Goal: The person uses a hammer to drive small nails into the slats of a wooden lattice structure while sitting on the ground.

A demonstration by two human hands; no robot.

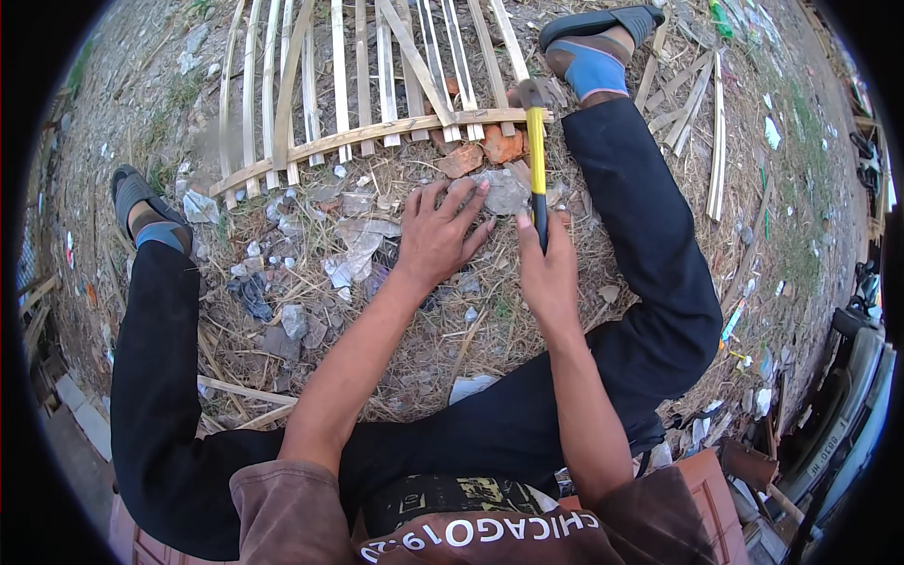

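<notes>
My right hand (549,268) is wrapped round the black grip of a hammer (538,165) with a yellow handle. The hammer points away from me, its metal head at the right end of a wooden crosspiece (377,130). That strip lies across the near ends of several thin upright slats (339,80), forming a fence-like panel on the ground. My left hand (441,229) rests low with fingers apart, its fingertips at a flat grey stone (506,192). I see nothing held in it. Broken orange brick pieces (503,144) lie between the stone and the crosspiece.
My outstretched legs flank the work, with the right sandalled foot (603,33) beside the panel and the left sandal (141,198) further out. Loose wooden strips (718,141) lie at the far right. Plastic scraps (353,254), stones and dry straw litter the ground. A vehicle (843,424) stands at the right edge.
</notes>
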